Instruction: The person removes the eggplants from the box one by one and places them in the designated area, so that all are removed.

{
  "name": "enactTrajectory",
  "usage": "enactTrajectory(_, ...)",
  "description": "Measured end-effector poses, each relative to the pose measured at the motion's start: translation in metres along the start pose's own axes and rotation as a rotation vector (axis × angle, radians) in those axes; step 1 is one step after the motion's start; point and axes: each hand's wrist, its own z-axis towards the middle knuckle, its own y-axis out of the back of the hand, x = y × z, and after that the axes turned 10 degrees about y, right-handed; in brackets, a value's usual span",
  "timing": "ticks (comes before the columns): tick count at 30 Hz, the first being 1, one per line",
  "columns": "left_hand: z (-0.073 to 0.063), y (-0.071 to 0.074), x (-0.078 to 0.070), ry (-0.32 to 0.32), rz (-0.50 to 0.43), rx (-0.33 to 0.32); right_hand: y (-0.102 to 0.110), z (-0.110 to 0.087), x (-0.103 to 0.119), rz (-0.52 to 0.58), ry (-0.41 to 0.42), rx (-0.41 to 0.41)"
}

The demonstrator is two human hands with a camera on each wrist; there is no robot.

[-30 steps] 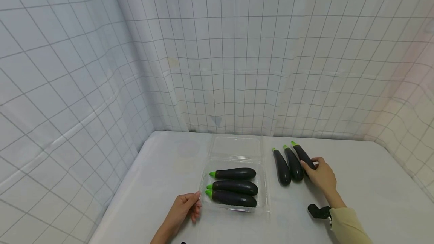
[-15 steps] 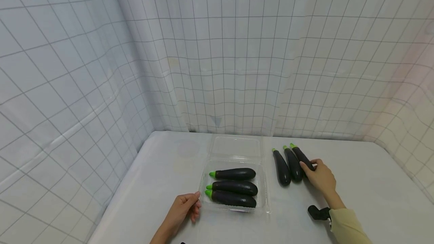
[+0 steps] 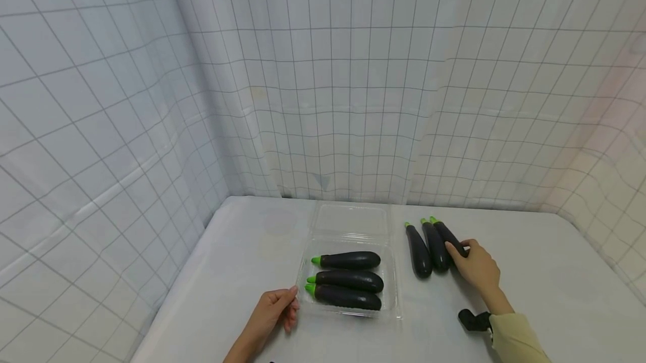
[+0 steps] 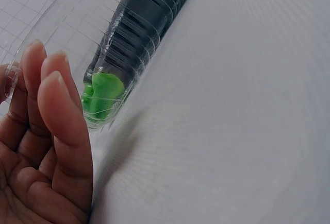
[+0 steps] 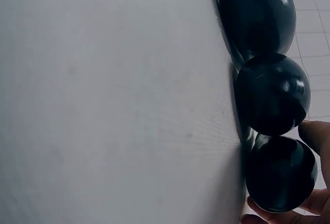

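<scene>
A clear plastic clamshell box (image 3: 397,298) lies with its lid folded back, holding three dark eggplants (image 3: 350,260) with bright green stems. At its front left corner my left hand (image 3: 272,309) pinches the rim between thumb and finger. The left wrist view shows an eggplant's green stem (image 4: 107,91) through the plastic wall. To the right, my right hand (image 3: 478,266) grips the lower end of the rightmost loose eggplant (image 3: 448,233). Beside it lie a middle eggplant (image 3: 435,248) and a left one (image 3: 418,251). Rounded ends of the loose eggplants (image 5: 281,172) line up in the right wrist view.
Everything stands on a white-covered table (image 3: 242,251). A white gridded curtain (image 3: 353,99) hangs behind the table and along both sides. A black wrist device (image 3: 473,320) sits by the right sleeve (image 3: 517,335).
My right hand has moved slightly nearer and left with the rightmost eggplant, whose stem end is now closer to the middle one. The left hand stays at the box.
</scene>
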Motion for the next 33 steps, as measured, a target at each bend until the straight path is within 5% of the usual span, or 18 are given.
enactTrajectory(23,0.0006,-0.0004,0.0011,0.001,0.008,-0.005,-0.0009,0.0001,0.0009,-0.027,0.0,-0.007)
enactTrajectory(33,-0.0012,-0.0004,-0.001,-0.001,-0.002,-0.005,-0.001,-0.0013,0.0097,-0.037,0.046,-0.2)
